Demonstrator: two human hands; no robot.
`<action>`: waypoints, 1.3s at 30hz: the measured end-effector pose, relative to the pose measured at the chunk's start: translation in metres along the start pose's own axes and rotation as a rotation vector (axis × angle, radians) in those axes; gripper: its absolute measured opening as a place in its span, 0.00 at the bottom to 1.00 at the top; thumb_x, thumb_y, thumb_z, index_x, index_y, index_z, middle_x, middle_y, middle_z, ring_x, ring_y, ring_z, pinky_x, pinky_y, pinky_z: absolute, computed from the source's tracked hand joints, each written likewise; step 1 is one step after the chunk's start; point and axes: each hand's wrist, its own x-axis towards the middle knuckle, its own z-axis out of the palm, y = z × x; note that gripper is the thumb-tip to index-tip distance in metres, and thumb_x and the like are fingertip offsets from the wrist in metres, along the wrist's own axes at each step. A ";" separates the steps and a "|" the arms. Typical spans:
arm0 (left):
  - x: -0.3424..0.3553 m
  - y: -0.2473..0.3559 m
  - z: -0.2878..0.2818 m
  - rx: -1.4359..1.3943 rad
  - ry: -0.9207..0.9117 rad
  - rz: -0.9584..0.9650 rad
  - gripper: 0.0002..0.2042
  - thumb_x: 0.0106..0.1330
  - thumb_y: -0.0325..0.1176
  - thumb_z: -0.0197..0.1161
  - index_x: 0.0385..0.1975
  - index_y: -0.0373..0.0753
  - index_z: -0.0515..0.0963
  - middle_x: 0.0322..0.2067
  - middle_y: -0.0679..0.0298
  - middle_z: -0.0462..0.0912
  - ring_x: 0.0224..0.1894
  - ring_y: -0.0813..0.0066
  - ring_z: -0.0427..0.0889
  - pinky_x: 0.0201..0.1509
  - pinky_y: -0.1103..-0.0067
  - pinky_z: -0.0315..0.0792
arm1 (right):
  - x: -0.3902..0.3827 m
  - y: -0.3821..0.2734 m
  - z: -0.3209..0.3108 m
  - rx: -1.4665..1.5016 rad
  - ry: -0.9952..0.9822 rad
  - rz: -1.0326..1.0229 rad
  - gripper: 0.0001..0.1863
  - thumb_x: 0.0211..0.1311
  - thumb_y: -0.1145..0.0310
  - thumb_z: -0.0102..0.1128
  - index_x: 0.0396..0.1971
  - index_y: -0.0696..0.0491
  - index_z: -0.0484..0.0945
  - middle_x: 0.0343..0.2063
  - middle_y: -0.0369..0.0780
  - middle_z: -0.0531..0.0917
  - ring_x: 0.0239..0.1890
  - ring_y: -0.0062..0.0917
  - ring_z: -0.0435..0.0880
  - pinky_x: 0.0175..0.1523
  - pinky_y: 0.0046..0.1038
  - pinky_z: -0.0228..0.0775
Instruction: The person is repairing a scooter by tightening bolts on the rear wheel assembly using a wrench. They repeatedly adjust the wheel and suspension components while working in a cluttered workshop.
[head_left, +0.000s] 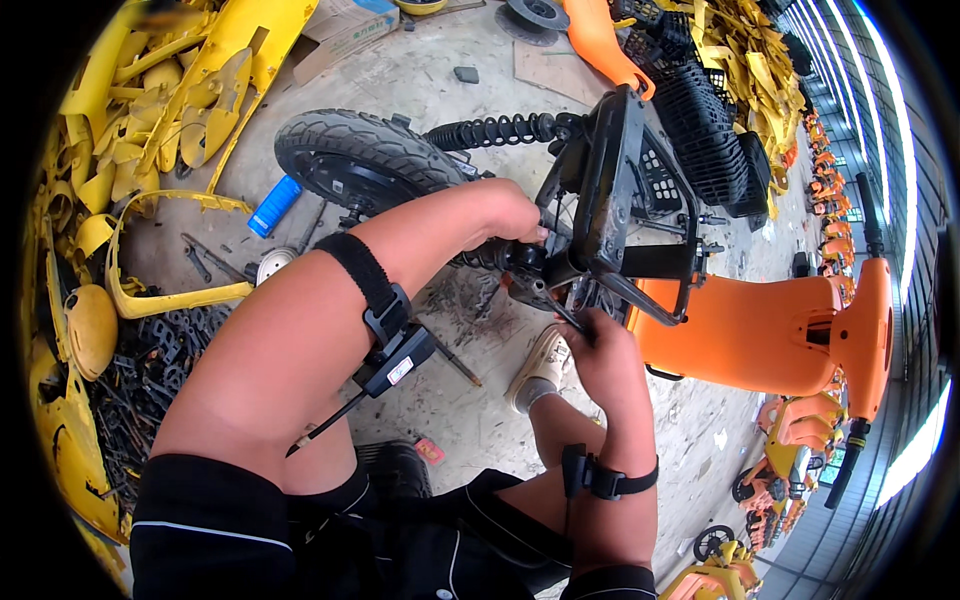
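A partly stripped scooter with a black frame (607,225) fills the middle, its rear wheel (345,135) pointing up and left. My left hand (515,212) reaches into the frame below the coil-spring shock absorber (490,131); its fingers are mostly hidden there. Lower right of it, my right hand (606,355) is closed round the dark end of a slim hand tool (568,318). The tool's far end points up and left into the parts under the frame, and its tip cannot be made out. Orange front bodywork (740,330) is attached at the right.
Yellow plastic panels (190,110) are heaped on the left, above a pile of dark metal parts (160,370). A blue box-shaped object (274,206) and loose tools (205,255) lie on the concrete. Black baskets (700,120) stand beyond the frame. Rows of orange scooters (800,430) line the right.
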 end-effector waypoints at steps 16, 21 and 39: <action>-0.009 0.004 -0.006 0.016 -0.025 -0.069 0.15 0.62 0.41 0.74 0.43 0.40 0.88 0.46 0.56 0.85 0.47 0.63 0.81 0.48 0.65 0.73 | -0.018 -0.066 -0.042 -0.570 0.208 -0.148 0.08 0.54 0.66 0.71 0.30 0.54 0.86 0.23 0.46 0.84 0.27 0.43 0.85 0.33 0.37 0.76; -0.013 0.010 -0.008 -0.005 -0.089 -0.058 0.18 0.61 0.43 0.75 0.46 0.40 0.87 0.49 0.56 0.85 0.49 0.63 0.81 0.51 0.64 0.74 | -0.018 -0.107 -0.050 -0.905 0.192 -0.216 0.10 0.62 0.65 0.63 0.21 0.49 0.81 0.22 0.38 0.85 0.26 0.31 0.88 0.30 0.31 0.78; -0.019 0.005 -0.016 -0.164 -0.127 -0.027 0.31 0.54 0.41 0.80 0.51 0.24 0.81 0.52 0.48 0.83 0.53 0.57 0.81 0.55 0.64 0.73 | -0.023 -0.123 -0.060 -0.836 0.259 -0.334 0.08 0.54 0.63 0.69 0.23 0.50 0.82 0.23 0.37 0.82 0.29 0.33 0.85 0.32 0.35 0.76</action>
